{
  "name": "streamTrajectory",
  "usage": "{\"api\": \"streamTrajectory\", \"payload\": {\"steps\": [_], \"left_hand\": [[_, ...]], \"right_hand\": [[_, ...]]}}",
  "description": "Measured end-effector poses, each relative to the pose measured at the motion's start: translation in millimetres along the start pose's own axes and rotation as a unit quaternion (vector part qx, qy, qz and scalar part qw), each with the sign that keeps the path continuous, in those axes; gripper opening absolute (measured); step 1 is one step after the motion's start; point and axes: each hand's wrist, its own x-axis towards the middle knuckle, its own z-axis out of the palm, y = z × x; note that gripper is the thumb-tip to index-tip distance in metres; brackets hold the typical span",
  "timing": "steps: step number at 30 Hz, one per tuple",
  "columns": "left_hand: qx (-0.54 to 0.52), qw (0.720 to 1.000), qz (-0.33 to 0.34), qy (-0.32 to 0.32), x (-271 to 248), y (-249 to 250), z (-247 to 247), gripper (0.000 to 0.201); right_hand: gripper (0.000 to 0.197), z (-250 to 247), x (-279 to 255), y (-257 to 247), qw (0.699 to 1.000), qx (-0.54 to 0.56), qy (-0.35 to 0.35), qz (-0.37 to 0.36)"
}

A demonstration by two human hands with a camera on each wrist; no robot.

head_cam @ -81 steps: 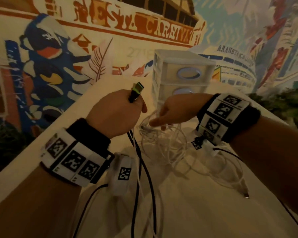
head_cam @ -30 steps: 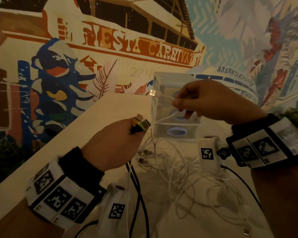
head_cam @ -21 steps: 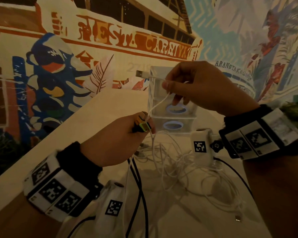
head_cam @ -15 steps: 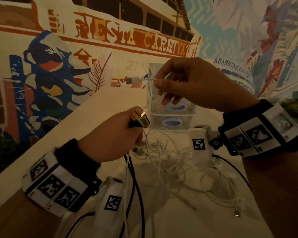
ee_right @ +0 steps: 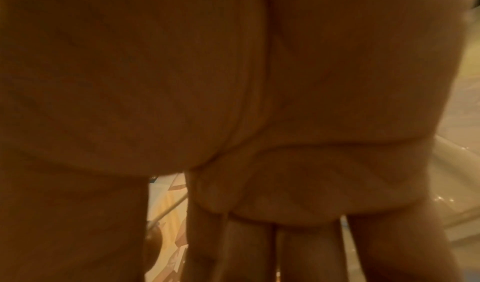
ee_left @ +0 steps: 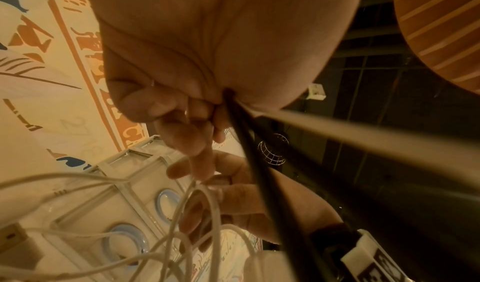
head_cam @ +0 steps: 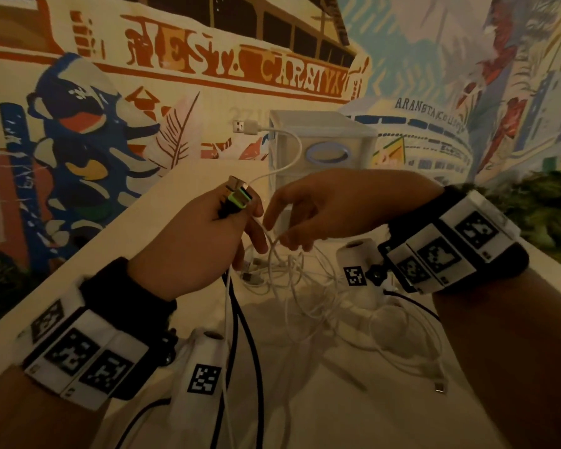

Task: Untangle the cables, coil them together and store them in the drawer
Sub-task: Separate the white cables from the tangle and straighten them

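The left hand [head_cam: 191, 241] is clamping the black cable's green-tipped plugs [head_cam: 237, 197] while the right hand [head_cam: 321, 212] is pinching a thin white cable strand [head_cam: 274, 244] above the tangled white cables [head_cam: 305, 286] on the table near the translucent plastic drawer unit [head_cam: 324, 140]; the operator should be feeding slack gently, never tugging knots tight.

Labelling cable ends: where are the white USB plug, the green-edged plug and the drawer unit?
white USB plug [head_cam: 245, 126], head view, its metal tip.
green-edged plug [head_cam: 238, 198], head view, its green rim.
drawer unit [head_cam: 357, 137], head view, top drawer's front.

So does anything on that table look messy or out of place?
Yes: the white cables lie in a loose tangle on the table before the closed drawer unit. One white plug sticks up in the air.
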Motion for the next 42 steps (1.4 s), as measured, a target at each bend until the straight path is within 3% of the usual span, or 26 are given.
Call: {"api": "streamTrajectory", "payload": {"steps": [3,7,14,23,25,30,35,42], "left_hand": [[-0.008,1.0,-0.006,0.001,0.5,-1.4,-0.6,0.027],[-0.045,0.999,-0.019,0.003,1.1,-3.0,0.6,0.026],[-0.095,0.995,-0.037,-0.003,2.7,-2.1,2.6,0.026],[-0.086,0.996,-0.03,-0.003,4.0,-4.4,1.6,0.027],[-0.079,0.996,-0.029,0.002,4.2,-5.0,1.4,0.027],[-0.056,0.998,-0.02,0.019,5.1,-5.4,0.0,0.029],[-0.073,0.997,-0.02,0.032,4.8,-3.3,0.9,0.029],[-0.073,0.996,-0.03,0.037,4.4,-0.6,0.7,0.027]], "right_hand": [[0.02,-1.9,2.7,8.6,0.999,0.032,0.006,0.042],[0.01,-10.2,-0.6,24.2,0.998,-0.008,0.013,0.064],[0.02,0.9,9.5,31.9,0.992,-0.037,-0.074,0.094],[0.007,-0.1,8.8,37.4,0.991,-0.042,-0.074,0.103],[0.013,-2.0,6.6,37.7,0.991,-0.049,-0.081,0.096],[0.034,-6.1,2.5,38.4,0.992,-0.085,-0.044,0.082],[0.03,-9.8,-0.6,40.3,0.993,-0.082,0.032,0.077],[0.03,-13.1,-2.0,43.2,0.996,-0.059,0.038,0.053]]}}
